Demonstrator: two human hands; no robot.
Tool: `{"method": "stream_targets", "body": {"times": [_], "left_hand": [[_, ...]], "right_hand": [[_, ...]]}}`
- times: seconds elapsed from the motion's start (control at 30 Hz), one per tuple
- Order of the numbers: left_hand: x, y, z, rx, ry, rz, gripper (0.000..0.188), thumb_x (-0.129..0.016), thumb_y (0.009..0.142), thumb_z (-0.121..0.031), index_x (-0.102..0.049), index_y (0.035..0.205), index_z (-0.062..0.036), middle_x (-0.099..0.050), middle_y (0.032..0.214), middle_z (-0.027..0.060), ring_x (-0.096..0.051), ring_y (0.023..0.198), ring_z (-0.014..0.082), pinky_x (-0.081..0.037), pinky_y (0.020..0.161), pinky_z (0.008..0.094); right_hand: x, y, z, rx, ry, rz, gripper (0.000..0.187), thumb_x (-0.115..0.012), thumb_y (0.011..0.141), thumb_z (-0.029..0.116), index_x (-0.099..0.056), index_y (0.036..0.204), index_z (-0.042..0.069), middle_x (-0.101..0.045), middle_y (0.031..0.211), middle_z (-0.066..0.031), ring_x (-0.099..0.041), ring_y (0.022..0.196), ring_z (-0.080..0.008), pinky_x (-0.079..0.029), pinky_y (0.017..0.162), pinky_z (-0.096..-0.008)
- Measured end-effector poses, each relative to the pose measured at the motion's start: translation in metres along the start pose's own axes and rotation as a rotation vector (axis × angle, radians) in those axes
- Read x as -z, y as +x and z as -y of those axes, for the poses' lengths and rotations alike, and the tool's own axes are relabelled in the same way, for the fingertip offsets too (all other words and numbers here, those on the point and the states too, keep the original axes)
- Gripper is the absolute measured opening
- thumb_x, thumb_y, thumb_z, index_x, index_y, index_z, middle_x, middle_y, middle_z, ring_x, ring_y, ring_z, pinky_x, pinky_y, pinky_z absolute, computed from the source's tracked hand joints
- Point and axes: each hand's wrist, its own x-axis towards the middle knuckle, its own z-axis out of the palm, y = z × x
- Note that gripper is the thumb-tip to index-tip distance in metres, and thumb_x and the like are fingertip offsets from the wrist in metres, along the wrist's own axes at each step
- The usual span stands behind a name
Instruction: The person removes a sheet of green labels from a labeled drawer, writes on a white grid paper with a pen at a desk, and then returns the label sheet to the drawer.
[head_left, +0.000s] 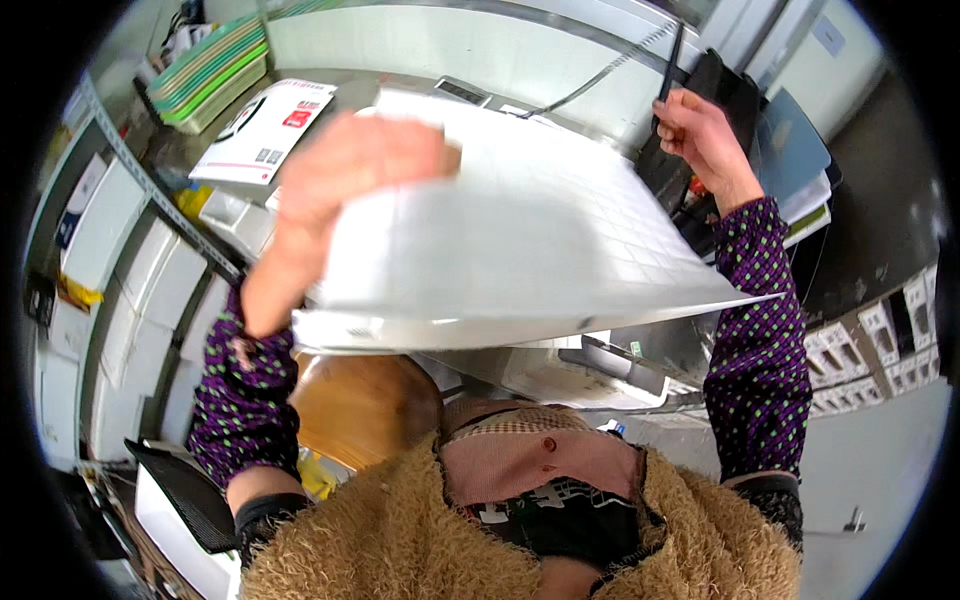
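Observation:
A stack of white paper sheets (pixel 500 230) with a faint printed grid is raised and tilted in front of me, its near edge bowed. My left hand (pixel 355 165), blurred by motion, is closed on the left part of the sheets. Off to the right, my right hand (pixel 700 135) holds a black pen (pixel 672 70) upright, clear of the paper. A dark coiled cord (pixel 600 85) runs from near the pen's top down to the desk behind the sheets. Part of the desk is hidden by the paper.
Green and cream trays (pixel 210 75) are stacked at the far left, beside a printed white sheet (pixel 265 130). Blue-grey folders (pixel 790 150) stand at the right. White boxes (pixel 150 270) fill a metal shelf at left. A wooden stool (pixel 365 405) is below the paper.

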Motion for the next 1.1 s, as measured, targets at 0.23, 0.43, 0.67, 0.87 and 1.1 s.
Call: {"method": "stream_targets", "body": {"times": [0.23,0.43,0.67,0.87,1.1], "left_hand": [[-0.067,-0.091,0.017,0.259,-0.131,0.32,0.019,-0.067,0.076,-0.005,-0.072,0.095,-0.0077,-0.071,0.103,0.0031,-0.06,0.112,0.0263,-0.043,0.093,0.0397],[-0.077,-0.084,0.017,0.29,-0.311,0.419,0.024,-0.068,0.07,0.002,-0.073,0.092,-0.0081,-0.071,0.104,0.0018,-0.058,0.115,0.0281,-0.041,0.096,0.0412],[-0.086,-0.09,0.039,0.298,-0.244,0.469,0.037,-0.061,0.064,0.011,-0.073,0.092,-0.0088,-0.069,0.112,0.003,-0.053,0.122,0.0321,-0.037,0.101,0.0451],[-0.098,-0.123,0.044,0.455,-0.278,0.352,0.021,-0.072,0.075,-0.017,-0.071,0.094,-0.0097,-0.068,0.114,0.0041,-0.057,0.118,0.0296,-0.037,0.103,0.0463],[-0.107,-0.125,0.043,0.449,-0.207,0.206,0.021,-0.074,0.071,-0.023,-0.068,0.087,-0.0107,-0.071,0.104,0.0014,-0.063,0.107,0.0263,-0.044,0.096,0.0454]], "right_hand": [[-0.032,-0.028,-0.011,0.001,0.255,0.157,0.014,-0.063,0.092,0.015,-0.055,0.084,0.007,-0.055,0.068,0.0007,-0.044,0.05,-0.0046,-0.033,0.044,-0.0195],[-0.061,-0.038,-0.036,-0.151,0.263,0.157,0.007,-0.06,0.086,0.004,-0.055,0.09,0.005,-0.063,0.072,-0.0101,-0.052,0.047,-0.0075,-0.038,0.042,-0.0206],[-0.113,-0.039,-0.1,-0.198,0.238,0.116,0.014,-0.062,0.089,0.009,-0.051,0.082,0.006,-0.061,0.067,-0.0069,-0.052,0.047,-0.0091,-0.039,0.042,-0.0219],[-0.138,-0.05,-0.138,-0.157,0.211,-0.094,0.014,-0.067,0.088,0.007,-0.055,0.082,0.003,-0.053,0.061,0.001,-0.041,0.046,-0.0037,-0.029,0.04,-0.0207],[-0.15,-0.057,-0.153,0.102,-0.179,-0.086,0.015,-0.07,0.085,0.004,-0.057,0.076,0.003,-0.047,0.058,0.0054,-0.039,0.052,-0.0012,-0.03,0.045,-0.0205]]}}
